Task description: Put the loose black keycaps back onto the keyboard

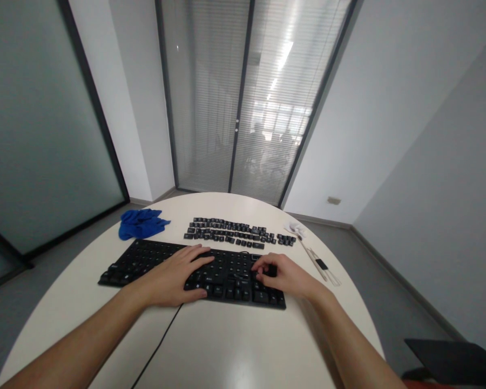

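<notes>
Keyboard [220, 290]: lies flat on the white worktop [243, 340] under both my hands, partly bared to key sockets [238, 263]; I place everything else by it.
Left hand [181, 273]: laid palm down across the keyboard's middle, fingers spread, thumb at its near edge. It grips nothing. I judge it serves best as a steadying weight, firm enough to stop any sliding, light enough not to strain the sockets.
Right hand [282, 273]: curled over the keyboard's right end, at the number pad [261, 296], fingertips drawn close together. Whether a cap is pinched between them I cannot tell.
Fingertip work: I should handle one cap at a time, square to its socket, with even pressure on both sides; a tilt could stress the stem.
Loose keycaps [227, 231]: set out in rows beyond the keyboard's far edge. That order is worth guarding, so my sleeveless wrists should travel clear of it.
Cable [157, 346]: runs from the keyboard's near edge towards me, past my left wrist; best not to tug it with my forearm.
Blue cloth [141, 223]: crumpled beyond the keyboard's left end.
White wipe [296, 229]: bunched beyond the keyboard's right end, near the last caps.
Wire puller [321, 264]: right of the keyboard, its dark grip across a thin pale stick [310, 254], within easy reach should a cap resist fingertips.
</notes>
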### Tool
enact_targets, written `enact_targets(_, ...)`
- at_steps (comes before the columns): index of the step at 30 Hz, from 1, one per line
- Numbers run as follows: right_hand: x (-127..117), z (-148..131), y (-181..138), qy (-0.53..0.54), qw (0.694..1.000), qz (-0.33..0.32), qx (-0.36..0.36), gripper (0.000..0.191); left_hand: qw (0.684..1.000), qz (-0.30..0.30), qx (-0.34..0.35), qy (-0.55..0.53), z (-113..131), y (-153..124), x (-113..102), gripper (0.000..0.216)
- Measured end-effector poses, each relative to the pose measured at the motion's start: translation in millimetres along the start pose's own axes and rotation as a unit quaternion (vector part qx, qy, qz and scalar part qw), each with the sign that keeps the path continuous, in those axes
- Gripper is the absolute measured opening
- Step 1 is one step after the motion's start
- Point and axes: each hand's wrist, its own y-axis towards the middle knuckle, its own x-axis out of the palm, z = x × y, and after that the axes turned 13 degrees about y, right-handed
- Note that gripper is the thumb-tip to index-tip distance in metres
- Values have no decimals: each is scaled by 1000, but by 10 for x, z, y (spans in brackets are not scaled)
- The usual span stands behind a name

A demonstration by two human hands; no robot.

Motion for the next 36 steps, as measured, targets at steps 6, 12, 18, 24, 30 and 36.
enact_targets(6, 5, 0, -11, -18, 1000, 3, -10, 19, 1000, 2, -6, -5, 22, 12, -10, 73)
enact_targets(12, 29, -10, -12, -47, 999, 15, -24, 16, 1000, 18, -1, -10, 19, 7, 7, 73)
enact_targets(18, 11, -112, -14, -68, 996, -27, -49, 13, 1000, 12, -1, -2, 23, 7, -3, 73)
enact_targets(24, -8, -20, 33, 15, 998, -32, 47, 13, 1000, 10, 1, 4, 27, 10, -7, 74)
enact_targets(30, 24, 75, 101, 44, 992, -27, 112, 12, 1000, 3, 2, 5, 32, 14, -12, 73)
enact_targets(36, 17, 164, 64, 88, 994, -28, 65, 22, 1000, 16, 2, -4, 33, 14, 3, 74)
